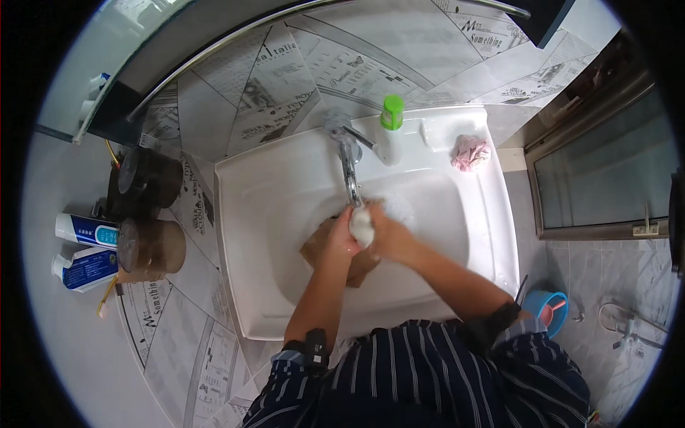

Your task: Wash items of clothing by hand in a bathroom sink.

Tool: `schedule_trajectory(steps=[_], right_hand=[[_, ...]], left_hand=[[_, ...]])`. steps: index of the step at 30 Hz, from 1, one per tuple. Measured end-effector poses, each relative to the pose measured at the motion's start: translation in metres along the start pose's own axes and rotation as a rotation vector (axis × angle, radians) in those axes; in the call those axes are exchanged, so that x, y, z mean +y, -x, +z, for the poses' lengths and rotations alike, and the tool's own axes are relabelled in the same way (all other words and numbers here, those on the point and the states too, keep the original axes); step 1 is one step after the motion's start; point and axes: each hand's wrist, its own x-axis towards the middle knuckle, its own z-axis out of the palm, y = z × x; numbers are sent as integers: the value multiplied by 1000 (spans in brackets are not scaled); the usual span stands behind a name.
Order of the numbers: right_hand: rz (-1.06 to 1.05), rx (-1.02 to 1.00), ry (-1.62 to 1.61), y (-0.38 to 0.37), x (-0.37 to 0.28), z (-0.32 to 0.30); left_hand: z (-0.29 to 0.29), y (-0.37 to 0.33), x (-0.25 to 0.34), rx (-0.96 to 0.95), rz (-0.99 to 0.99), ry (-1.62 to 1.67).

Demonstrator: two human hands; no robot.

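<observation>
Under the spout of the chrome faucet [348,167], my two hands come together over the white sink [246,214]. My left hand [342,234] is closed around the near side of a whitish rounded lump [362,228]; whether it is soap or bunched cloth I cannot tell. From the other side my right hand [389,232] presses on the same lump, its fingers partly hidden and slightly blurred. Below both wrists lies a brown cloth [359,271] in the basin, partly covered by my left forearm. Foamy water shows beside the spout.
On the sink's back ledge stand a white bottle with a green cap [392,118] and a crumpled pink cloth [471,153]. Dark holders [152,246] and toothpaste tubes [89,269] are on the left wall. A blue bucket [548,310] sits on the floor at right, near a glass door [606,171].
</observation>
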Motion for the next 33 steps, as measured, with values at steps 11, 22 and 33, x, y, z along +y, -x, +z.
schedule_trajectory(steps=[11, 22, 33], right_hand=[[-596, 123, 271, 12, 5, 47], [39, 76, -272, -42, 69, 1], [33, 127, -279, 4, -16, 45]], left_hand=[[-81, -28, -10, -758, 74, -272], [-13, 17, 23, -58, 68, -82], [-72, -55, 7, -429, -103, 146]])
